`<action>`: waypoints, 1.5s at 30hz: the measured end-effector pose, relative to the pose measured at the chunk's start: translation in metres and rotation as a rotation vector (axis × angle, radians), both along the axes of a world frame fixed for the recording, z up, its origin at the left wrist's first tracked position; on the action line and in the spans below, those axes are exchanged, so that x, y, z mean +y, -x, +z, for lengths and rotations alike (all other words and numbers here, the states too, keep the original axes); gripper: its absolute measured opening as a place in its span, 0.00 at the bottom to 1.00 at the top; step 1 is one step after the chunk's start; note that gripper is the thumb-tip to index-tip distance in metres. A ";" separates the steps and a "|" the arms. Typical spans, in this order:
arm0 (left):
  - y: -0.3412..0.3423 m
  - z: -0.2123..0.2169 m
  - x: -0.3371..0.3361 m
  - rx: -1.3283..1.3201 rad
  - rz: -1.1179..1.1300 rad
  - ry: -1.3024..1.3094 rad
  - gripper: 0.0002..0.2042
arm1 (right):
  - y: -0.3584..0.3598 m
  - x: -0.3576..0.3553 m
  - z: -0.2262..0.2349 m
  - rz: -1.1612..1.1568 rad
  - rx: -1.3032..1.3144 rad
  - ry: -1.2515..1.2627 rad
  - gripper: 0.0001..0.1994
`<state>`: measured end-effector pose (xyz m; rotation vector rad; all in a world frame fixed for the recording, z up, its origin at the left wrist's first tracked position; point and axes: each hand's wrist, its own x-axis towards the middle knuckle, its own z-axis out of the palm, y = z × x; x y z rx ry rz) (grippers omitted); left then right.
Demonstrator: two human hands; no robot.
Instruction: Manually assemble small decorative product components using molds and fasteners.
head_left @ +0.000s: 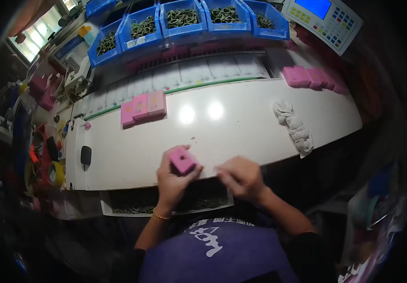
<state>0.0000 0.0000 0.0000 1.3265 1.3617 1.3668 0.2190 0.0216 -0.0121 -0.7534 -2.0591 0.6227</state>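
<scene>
The left hand (171, 181) grasps a pink block (181, 161) between thumb and fingers, tilted, above the near edge of the white counter (222, 137); a dark spot shows on the face turned upward. The right hand (243, 177) is just beside it, apart from the block, its fingers curled in toward the thumb; whether they pinch something small, I cannot tell, as the tips are blurred. Below the counter's edge, an open drawer (105, 206) holds dark small pieces. Farther back on the counter, three pink boxes (140, 106) stand side by side to the left, and a row of pink packets (302, 76) lies at the far right. A twisted white cloth (296, 127) lies nearer on that side. Blue bins (184, 28) line the back
</scene>
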 end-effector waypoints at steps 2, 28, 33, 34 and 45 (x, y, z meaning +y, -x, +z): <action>-0.018 -0.004 0.009 0.091 -0.042 -0.050 0.28 | -0.001 -0.002 0.017 -0.119 0.068 0.234 0.24; -0.004 0.012 0.035 0.164 -0.541 0.041 0.33 | 0.009 0.035 0.030 0.158 0.380 0.966 0.22; -0.007 0.011 0.035 0.191 -0.530 0.068 0.36 | 0.010 0.042 0.037 0.164 0.406 1.141 0.16; -0.007 0.011 0.035 0.160 -0.531 0.072 0.37 | 0.011 0.044 0.038 0.158 0.408 1.086 0.15; -0.006 0.012 0.035 0.180 -0.521 0.052 0.40 | 0.012 0.057 0.049 0.105 0.145 1.175 0.19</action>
